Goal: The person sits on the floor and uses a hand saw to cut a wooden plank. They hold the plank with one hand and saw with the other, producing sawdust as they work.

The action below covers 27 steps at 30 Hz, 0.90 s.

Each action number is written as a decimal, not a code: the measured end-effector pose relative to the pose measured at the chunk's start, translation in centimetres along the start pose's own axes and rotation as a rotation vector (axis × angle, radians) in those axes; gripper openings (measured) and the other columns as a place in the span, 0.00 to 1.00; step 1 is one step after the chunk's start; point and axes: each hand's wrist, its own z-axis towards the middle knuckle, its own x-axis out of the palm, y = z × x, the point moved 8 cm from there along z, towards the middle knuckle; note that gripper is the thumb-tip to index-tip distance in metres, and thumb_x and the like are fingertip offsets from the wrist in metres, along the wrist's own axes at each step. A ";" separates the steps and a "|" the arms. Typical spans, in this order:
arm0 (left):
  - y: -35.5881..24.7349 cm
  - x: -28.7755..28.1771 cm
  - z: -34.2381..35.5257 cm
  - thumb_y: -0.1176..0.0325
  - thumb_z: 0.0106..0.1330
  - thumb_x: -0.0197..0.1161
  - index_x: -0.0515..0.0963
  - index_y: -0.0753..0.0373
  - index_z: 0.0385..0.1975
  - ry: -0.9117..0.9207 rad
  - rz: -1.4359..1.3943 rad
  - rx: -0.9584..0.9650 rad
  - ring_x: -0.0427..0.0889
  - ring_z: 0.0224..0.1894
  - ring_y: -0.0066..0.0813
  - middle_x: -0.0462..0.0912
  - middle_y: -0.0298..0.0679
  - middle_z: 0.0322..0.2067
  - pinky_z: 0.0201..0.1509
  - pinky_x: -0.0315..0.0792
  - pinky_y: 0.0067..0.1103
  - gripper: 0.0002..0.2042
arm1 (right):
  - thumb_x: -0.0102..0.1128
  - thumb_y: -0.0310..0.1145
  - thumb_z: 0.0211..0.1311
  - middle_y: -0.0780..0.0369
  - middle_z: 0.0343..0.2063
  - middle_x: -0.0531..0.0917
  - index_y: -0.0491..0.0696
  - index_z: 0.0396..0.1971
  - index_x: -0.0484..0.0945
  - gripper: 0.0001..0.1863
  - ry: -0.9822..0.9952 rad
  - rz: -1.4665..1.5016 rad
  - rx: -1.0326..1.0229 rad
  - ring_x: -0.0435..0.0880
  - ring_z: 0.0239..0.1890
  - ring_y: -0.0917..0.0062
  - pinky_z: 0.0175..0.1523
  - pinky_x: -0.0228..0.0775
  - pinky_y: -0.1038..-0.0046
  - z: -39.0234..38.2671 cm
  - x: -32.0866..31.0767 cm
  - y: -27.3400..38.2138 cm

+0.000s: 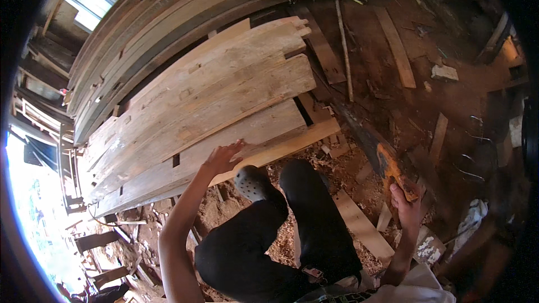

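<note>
Pale, weathered wooden planks [196, 112] lie stacked at 10 o'clock. Left hand [223, 157] rests flat, fingers spread, on the nearest plank's edge. Right hand [407, 205], at 4 o'clock, grips an orange-handled tool [393, 171].

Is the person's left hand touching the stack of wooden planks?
Touching. The head view shows the left hand laid flat on the planks, fingers spread over the near board's edge.

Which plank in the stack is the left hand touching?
The left hand rests on the pale lowest plank at the stack's near edge; the other planks lie farther up, untouched.
</note>
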 end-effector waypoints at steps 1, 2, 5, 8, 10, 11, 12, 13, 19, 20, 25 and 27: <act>0.1 0.4 -0.1 0.55 0.70 0.53 0.69 0.59 0.62 -0.009 -0.019 -0.029 0.79 0.53 0.44 0.71 0.45 0.62 0.53 0.74 0.36 0.24 | 0.68 0.33 0.60 0.68 0.24 0.72 0.43 0.45 0.73 0.17 0.078 0.017 0.002 0.66 0.22 0.88 0.25 0.58 0.82 0.0 0.7 0.8; 0.2 0.8 -0.1 0.55 0.70 0.53 0.71 0.59 0.61 -0.019 -0.041 -0.065 0.80 0.52 0.43 0.72 0.45 0.61 0.52 0.75 0.36 0.23 | 0.67 0.31 0.60 0.69 0.23 0.71 0.43 0.44 0.73 0.16 0.147 0.037 0.009 0.65 0.21 0.88 0.24 0.57 0.82 -0.1 1.3 1.4; 0.6 -0.1 0.1 0.57 0.71 0.52 0.81 0.59 0.47 -0.229 -0.068 -0.130 0.84 0.36 0.47 0.84 0.47 0.36 0.36 0.76 0.38 0.16 | 0.66 0.30 0.61 0.70 0.20 0.69 0.44 0.39 0.73 0.11 0.171 -0.013 -0.040 0.64 0.19 0.89 0.23 0.55 0.82 -0.6 2.0 3.2; 0.7 -0.9 0.3 0.55 0.70 0.54 0.84 0.58 0.41 -0.362 -0.085 -0.201 0.82 0.27 0.50 0.81 0.51 0.21 0.29 0.74 0.39 0.16 | 0.65 0.30 0.62 0.70 0.20 0.69 0.44 0.36 0.74 0.09 0.148 -0.032 -0.092 0.63 0.19 0.89 0.22 0.54 0.81 -1.6 2.8 4.4; 0.7 -0.8 0.7 0.53 0.69 0.56 0.84 0.59 0.41 -0.292 -0.079 -0.270 0.82 0.28 0.51 0.82 0.53 0.23 0.31 0.75 0.40 0.17 | 0.64 0.30 0.62 0.71 0.19 0.69 0.43 0.37 0.75 0.09 0.196 -0.113 -0.127 0.63 0.18 0.89 0.23 0.53 0.81 -2.2 3.8 5.0; 0.2 -1.1 1.0 0.52 0.68 0.56 0.84 0.60 0.40 -0.286 -0.049 -0.245 0.83 0.29 0.51 0.82 0.53 0.24 0.33 0.76 0.40 0.18 | 0.65 0.32 0.62 0.70 0.21 0.71 0.43 0.39 0.75 0.11 0.194 -0.143 -0.063 0.65 0.20 0.88 0.24 0.56 0.80 -2.3 3.9 4.7; -0.3 -1.5 1.3 0.51 0.67 0.57 0.83 0.60 0.40 -0.276 -0.018 -0.233 0.83 0.31 0.51 0.82 0.54 0.25 0.34 0.76 0.40 0.18 | 0.66 0.34 0.61 0.69 0.23 0.74 0.43 0.40 0.76 0.13 0.238 -0.164 -0.092 0.68 0.22 0.87 0.26 0.59 0.80 -2.4 4.4 5.1; -0.8 -2.0 1.4 0.50 0.66 0.58 0.83 0.60 0.39 -0.258 0.010 -0.229 0.83 0.32 0.51 0.82 0.55 0.27 0.36 0.76 0.40 0.19 | 0.68 0.37 0.59 0.67 0.27 0.78 0.43 0.42 0.77 0.16 0.256 -0.175 -0.036 0.74 0.26 0.84 0.30 0.65 0.79 -2.5 4.5 4.8; -4.7 -3.1 1.1 0.51 0.65 0.58 0.81 0.61 0.39 0.360 0.146 0.003 0.84 0.37 0.50 0.83 0.51 0.31 0.42 0.77 0.40 0.18 | 0.68 0.40 0.60 0.66 0.26 0.80 0.44 0.42 0.78 0.17 0.287 -0.314 -0.090 0.77 0.28 0.84 0.34 0.69 0.78 -2.8 5.5 5.6; -5.5 -3.8 1.1 0.51 0.65 0.58 0.81 0.60 0.42 0.388 0.147 0.042 0.83 0.39 0.50 0.83 0.51 0.33 0.44 0.76 0.40 0.18 | 0.65 0.36 0.62 0.68 0.23 0.77 0.43 0.42 0.77 0.14 0.333 -0.321 -0.087 0.74 0.24 0.85 0.30 0.65 0.79 -3.1 6.0 5.7; -9.8 -7.5 7.0 0.53 0.64 0.61 0.75 0.62 0.53 0.143 0.116 0.177 0.81 0.48 0.47 0.82 0.50 0.42 0.51 0.74 0.40 0.23 | 0.62 0.35 0.66 0.68 0.21 0.77 0.42 0.39 0.77 0.11 0.354 -0.210 -0.027 0.76 0.24 0.85 0.30 0.69 0.79 -3.3 7.0 6.7; -11.3 -7.7 10.5 0.54 0.63 0.62 0.68 0.63 0.60 -0.019 0.117 0.056 0.77 0.54 0.47 0.77 0.51 0.50 0.55 0.72 0.41 0.29 | 0.65 0.38 0.63 0.68 0.23 0.81 0.45 0.35 0.80 0.12 0.430 -0.228 -0.049 0.79 0.27 0.84 0.34 0.72 0.77 -3.1 7.3 7.4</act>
